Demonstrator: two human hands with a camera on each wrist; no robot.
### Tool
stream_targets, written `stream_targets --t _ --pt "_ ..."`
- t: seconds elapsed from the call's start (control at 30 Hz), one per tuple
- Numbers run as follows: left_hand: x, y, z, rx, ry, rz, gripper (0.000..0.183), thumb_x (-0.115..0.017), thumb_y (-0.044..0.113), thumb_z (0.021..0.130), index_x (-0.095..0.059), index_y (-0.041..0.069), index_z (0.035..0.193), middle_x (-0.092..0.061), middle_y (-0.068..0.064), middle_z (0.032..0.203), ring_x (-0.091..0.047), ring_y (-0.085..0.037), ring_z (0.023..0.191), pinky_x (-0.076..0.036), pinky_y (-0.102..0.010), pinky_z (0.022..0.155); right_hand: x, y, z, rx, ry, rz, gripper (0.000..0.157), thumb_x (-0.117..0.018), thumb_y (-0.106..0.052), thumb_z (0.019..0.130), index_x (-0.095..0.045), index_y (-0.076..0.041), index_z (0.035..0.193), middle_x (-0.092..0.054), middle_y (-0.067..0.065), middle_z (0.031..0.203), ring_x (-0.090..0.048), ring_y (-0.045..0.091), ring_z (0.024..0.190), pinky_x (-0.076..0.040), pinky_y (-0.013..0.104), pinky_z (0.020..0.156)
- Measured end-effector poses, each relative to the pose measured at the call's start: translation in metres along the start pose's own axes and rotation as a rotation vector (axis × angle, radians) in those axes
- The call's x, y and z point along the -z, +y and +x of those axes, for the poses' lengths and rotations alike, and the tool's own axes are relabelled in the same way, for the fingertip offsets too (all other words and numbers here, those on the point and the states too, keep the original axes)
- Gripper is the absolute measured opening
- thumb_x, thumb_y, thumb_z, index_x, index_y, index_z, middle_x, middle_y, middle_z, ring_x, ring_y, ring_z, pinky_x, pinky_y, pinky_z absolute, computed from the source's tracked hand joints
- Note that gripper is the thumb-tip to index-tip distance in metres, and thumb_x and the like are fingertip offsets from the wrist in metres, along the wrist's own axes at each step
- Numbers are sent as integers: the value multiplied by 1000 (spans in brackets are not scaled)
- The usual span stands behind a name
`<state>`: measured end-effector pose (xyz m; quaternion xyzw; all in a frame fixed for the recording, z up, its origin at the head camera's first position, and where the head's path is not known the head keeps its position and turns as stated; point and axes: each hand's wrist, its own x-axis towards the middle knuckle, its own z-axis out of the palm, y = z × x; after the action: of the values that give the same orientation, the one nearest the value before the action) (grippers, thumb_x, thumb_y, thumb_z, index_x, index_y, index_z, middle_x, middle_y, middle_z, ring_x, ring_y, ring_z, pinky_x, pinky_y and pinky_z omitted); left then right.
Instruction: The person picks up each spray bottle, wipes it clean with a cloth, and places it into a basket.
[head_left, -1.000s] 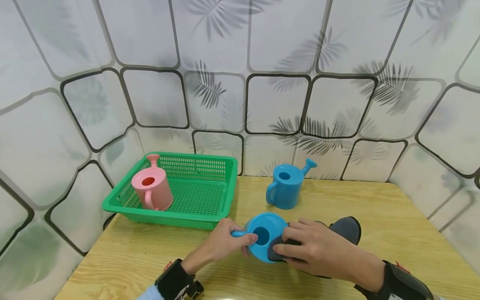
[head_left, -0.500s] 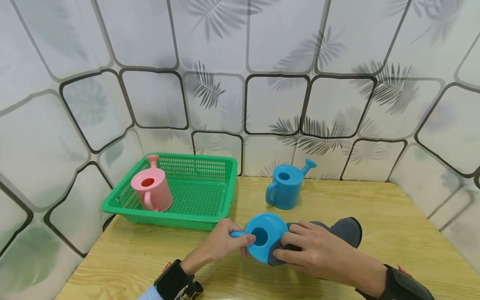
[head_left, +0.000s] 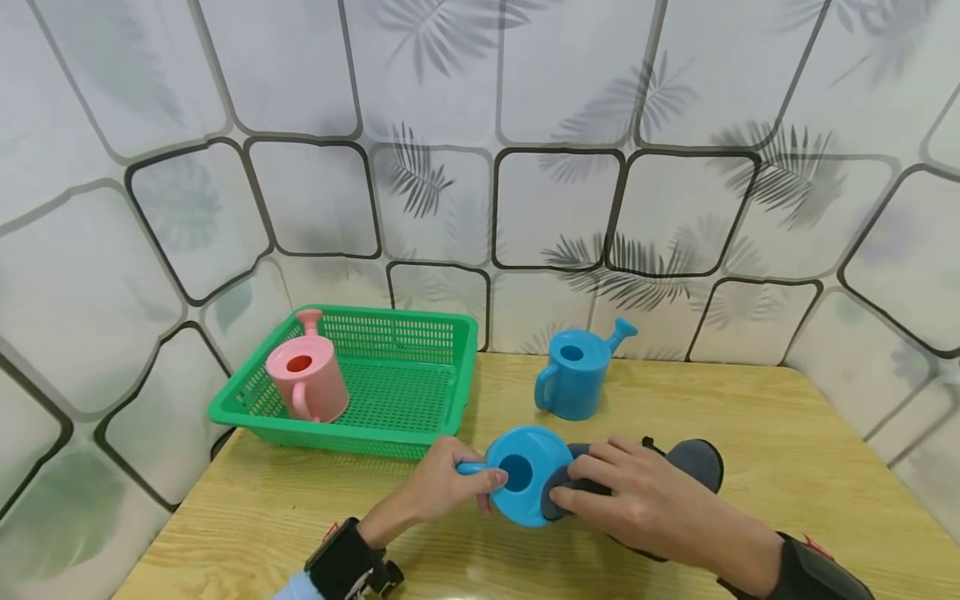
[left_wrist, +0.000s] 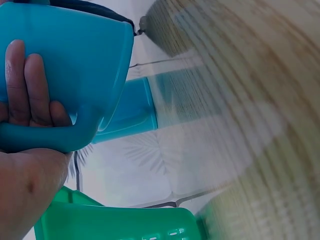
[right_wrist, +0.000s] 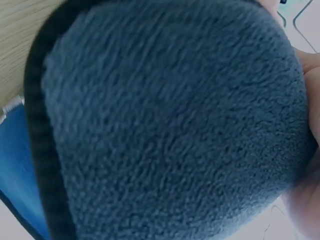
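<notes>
Pale leaf-patterned wall covering (head_left: 435,217) rises behind a wood-grain worktop (head_left: 810,450). At the left stands a green basket (head_left: 337,435) with a pink watering can (head_left: 318,387) upright in it. Next comes the left hand (head_left: 442,483), gripping a light blue watering can (head_left: 543,452); the head view shows the thumb beside the round opening, while only the left wrist view reveals fingers passed through the handle (left_wrist: 45,139) and lying against the side. That can sits just right of the left hand, between both hands. Behind it, near the wall, another blue can (head_left: 581,385) stands upright. Farther right, the right hand (head_left: 645,496) grips a grey cloth (head_left: 693,462), one end touching the held can's rim, the other sticking out past the hand. Its fuzzy nap and dark edging fill the right wrist view.
</notes>
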<state>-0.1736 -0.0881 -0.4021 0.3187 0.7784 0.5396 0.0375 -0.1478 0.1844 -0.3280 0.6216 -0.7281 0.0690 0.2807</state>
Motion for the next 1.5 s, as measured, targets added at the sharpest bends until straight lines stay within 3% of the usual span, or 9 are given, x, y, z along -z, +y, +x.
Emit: stream_targets --t 0.1,0.2,0.33,0.37,0.5,0.73,0.9,1.2,1.5 --pt "0 0 0 -20 -14 -21 50 -64 23 91 -63 -6 51 -65 -25 51 -32 0 35 -33 -14 47 0 2 -1 -16 18 -9 33 -38 -21 106 -70 -17 105 -67 -2 92 -57 13 75 -51 29 56" --pt "-2 0 -1 -40 -34 -33 53 -65 21 91 -59 -9 48 -65 -24 53 -37 -1 37 -35 -14 47 2 4 -3 -54 16 12 15 -63 -14 94 -71 -15 106 -67 0 93 -57 13 75 -53 31 58" --pt "-4 0 -1 -67 -50 -29 51 -64 20 91 -58 -8 48 -66 -23 53 -49 -10 40 -35 -13 47 4 5 -6 -115 -22 27 45 -85 -9 64 -72 -15 107 -67 1 93 -56 13 75 -55 32 62" --pt "-4 0 -1 -76 -53 -28 51 -64 19 91 -58 -8 48 -65 -23 53 -52 -13 41 -35 -13 47 4 5 -6 -120 -28 27 46 -85 -9 63 -72 -15 107 -67 1 92 -56 13 75 -55 32 62" --pt "-6 -1 -1 -132 -53 -5 48 -65 18 89 -58 -5 47 -65 -20 50 -56 -16 41 -34 -11 44 5 7 -7 -115 -21 27 42 -83 -12 69 -72 -14 109 -67 2 93 -57 14 76 -56 32 61" --pt "-7 -1 0 -237 -70 43 43 -66 18 88 -64 1 48 -64 -13 46 -50 2 42 -37 -9 40 4 12 -10 -126 -12 49 30 -76 -19 82 -71 -15 112 -67 2 95 -59 13 79 -57 33 63" --pt "-8 0 -1 -271 -76 95 48 -67 20 86 -50 7 43 -45 -2 39 -35 4 38 -30 -7 41 3 14 -12 -136 -4 57 25 -70 -24 89 -71 -15 112 -67 1 95 -60 14 80 -57 33 65" --pt "-9 2 -3 -243 -85 183 51 -67 29 85 -44 10 44 -34 4 44 -29 1 42 -27 -10 46 2 14 -12 -131 28 45 34 -45 -33 102 -71 -12 112 -66 2 94 -60 14 79 -56 34 64" --pt "-9 -1 -2 -211 -68 164 51 -68 26 85 -42 9 45 -32 4 45 -31 -2 41 -29 -12 49 1 11 -10 -142 17 44 34 -46 -34 102 -71 -12 111 -67 2 93 -59 14 76 -56 34 62"
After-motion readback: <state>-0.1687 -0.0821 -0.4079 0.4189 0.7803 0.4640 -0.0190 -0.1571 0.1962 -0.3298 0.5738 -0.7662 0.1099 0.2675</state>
